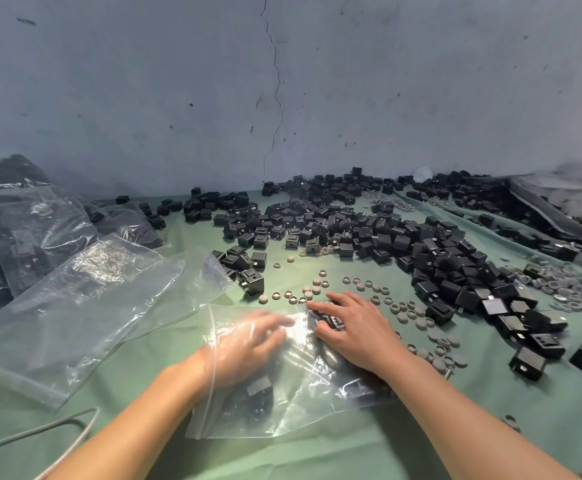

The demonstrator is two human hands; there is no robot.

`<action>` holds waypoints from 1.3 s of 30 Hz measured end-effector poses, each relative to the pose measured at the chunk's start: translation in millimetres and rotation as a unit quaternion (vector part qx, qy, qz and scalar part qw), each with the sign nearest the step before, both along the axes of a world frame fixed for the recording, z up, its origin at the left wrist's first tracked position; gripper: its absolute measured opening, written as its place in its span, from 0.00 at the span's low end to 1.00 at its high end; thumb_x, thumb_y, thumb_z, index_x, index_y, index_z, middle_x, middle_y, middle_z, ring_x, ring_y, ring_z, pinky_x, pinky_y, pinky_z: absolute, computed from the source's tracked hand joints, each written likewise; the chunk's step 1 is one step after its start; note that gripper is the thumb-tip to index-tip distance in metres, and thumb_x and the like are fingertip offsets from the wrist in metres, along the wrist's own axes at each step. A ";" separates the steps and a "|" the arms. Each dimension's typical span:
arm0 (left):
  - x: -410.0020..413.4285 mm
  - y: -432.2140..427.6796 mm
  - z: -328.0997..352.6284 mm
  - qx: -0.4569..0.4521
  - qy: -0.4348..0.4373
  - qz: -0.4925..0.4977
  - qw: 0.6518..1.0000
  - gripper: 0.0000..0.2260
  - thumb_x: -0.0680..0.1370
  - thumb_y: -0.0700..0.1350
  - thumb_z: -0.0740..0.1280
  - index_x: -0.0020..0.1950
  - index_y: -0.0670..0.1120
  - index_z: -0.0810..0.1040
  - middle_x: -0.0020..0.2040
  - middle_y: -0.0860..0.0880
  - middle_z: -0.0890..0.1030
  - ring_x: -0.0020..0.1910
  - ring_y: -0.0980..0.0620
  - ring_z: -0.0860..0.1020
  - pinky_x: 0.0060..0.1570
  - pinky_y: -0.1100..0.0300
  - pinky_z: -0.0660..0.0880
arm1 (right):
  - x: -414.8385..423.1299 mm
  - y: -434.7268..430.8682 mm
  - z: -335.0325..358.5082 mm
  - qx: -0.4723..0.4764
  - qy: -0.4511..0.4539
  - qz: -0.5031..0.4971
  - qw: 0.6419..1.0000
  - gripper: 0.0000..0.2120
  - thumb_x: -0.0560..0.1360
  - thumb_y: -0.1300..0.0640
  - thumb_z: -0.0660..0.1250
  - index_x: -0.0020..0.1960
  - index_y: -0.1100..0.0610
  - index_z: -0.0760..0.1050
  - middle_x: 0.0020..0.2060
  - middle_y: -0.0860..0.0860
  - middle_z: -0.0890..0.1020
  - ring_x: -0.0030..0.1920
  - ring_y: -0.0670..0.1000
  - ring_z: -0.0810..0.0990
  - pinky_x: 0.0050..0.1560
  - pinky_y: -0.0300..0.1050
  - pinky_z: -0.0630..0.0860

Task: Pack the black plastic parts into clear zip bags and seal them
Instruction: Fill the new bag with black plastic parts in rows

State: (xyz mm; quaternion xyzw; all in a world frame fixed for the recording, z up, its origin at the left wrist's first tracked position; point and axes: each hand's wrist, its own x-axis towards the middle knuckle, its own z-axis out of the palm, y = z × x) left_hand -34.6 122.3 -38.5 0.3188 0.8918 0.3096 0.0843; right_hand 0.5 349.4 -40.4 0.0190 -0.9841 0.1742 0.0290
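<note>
A clear zip bag lies on the green cloth in front of me, its zip strip at the left edge. My left hand is inside the bag, seen through the plastic, with its fingers stretched loosely forward. A black plastic part sits in the bag below that wrist. My right hand rests on top of the bag's far right side. Its fairly straight fingers lie over more black parts inside. A large heap of loose black parts covers the cloth beyond my hands.
Empty clear bags lie at the left, with filled bags stacked behind them. Small grey round caps are scattered just past my fingers, and a grey ring pile lies at the right. A grey cord crosses the bottom left. A cracked wall stands behind.
</note>
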 end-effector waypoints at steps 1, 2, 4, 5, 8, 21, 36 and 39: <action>-0.1 -9.9 7.5 0.005 -0.015 -0.004 1.000 0.13 0.83 0.53 0.57 0.67 0.58 0.73 0.62 0.59 0.77 0.57 0.63 0.77 0.54 0.67 0.77 | -0.9 0.4 -0.1 0.000 0.003 0.000 1.000 0.23 0.79 0.36 0.55 0.74 0.31 0.62 0.78 0.43 0.62 0.79 0.49 0.55 0.78 0.56 0.51; 0.3 -20.1 15.6 -0.005 -0.014 -0.007 1.000 0.12 0.83 0.56 0.57 0.64 0.62 0.74 0.58 0.66 0.77 0.55 0.67 0.77 0.51 0.70 0.76 | -1.4 0.9 -0.2 0.000 0.004 0.000 1.000 0.23 0.79 0.36 0.55 0.74 0.31 0.62 0.78 0.43 0.62 0.79 0.50 0.55 0.78 0.56 0.51; 2.5 -37.4 32.0 -0.033 0.012 -0.009 0.999 0.11 0.81 0.61 0.57 0.53 0.64 0.78 0.49 0.68 0.79 0.50 0.69 0.77 0.47 0.70 0.76 | -2.2 1.7 -0.9 0.002 0.004 0.001 1.000 0.23 0.79 0.36 0.55 0.74 0.31 0.62 0.78 0.43 0.62 0.79 0.50 0.55 0.78 0.56 0.51; 4.5 -43.3 37.9 -0.046 0.021 -0.012 0.999 0.13 0.80 0.63 0.57 0.50 0.62 0.79 0.48 0.67 0.79 0.48 0.68 0.78 0.46 0.69 0.76 | -2.2 1.5 -1.5 0.001 0.003 0.001 1.000 0.23 0.79 0.36 0.55 0.74 0.31 0.62 0.78 0.44 0.62 0.79 0.50 0.56 0.78 0.56 0.51; 13.6 -54.3 46.5 -0.079 -0.009 -0.059 0.995 0.11 0.79 0.64 0.60 0.52 0.62 0.79 0.52 0.65 0.78 0.51 0.66 0.78 0.51 0.68 0.75 | -1.5 1.1 -2.3 -0.003 0.001 0.001 1.000 0.24 0.79 0.36 0.55 0.74 0.31 0.62 0.78 0.44 0.62 0.79 0.50 0.56 0.78 0.57 0.51; 12.7 -35.8 32.9 -0.133 0.036 -0.054 0.989 0.23 0.73 0.75 0.50 0.49 0.65 0.78 0.51 0.66 0.74 0.52 0.68 0.74 0.54 0.66 0.72 | -2.9 1.3 -3.7 -0.005 0.001 0.000 1.000 0.24 0.79 0.35 0.54 0.74 0.31 0.62 0.78 0.44 0.62 0.79 0.50 0.55 0.78 0.58 0.51; 12.7 -15.2 23.7 -0.099 0.094 -0.043 0.990 0.16 0.82 0.59 0.55 0.65 0.54 0.72 0.41 0.62 0.78 0.42 0.71 0.75 0.45 0.74 0.69 | -1.3 1.6 -3.1 -0.027 0.008 -0.001 1.000 0.23 0.79 0.38 0.54 0.73 0.32 0.64 0.77 0.42 0.65 0.78 0.48 0.57 0.78 0.53 0.51; 15.0 -20.8 20.2 -0.119 0.149 -0.077 0.979 0.24 0.78 0.67 0.53 0.65 0.53 0.72 0.45 0.64 0.72 0.42 0.70 0.71 0.45 0.76 0.66 | -1.5 2.2 -3.3 -0.027 0.008 -0.002 1.000 0.23 0.79 0.38 0.54 0.73 0.32 0.64 0.77 0.42 0.64 0.78 0.48 0.56 0.78 0.53 0.51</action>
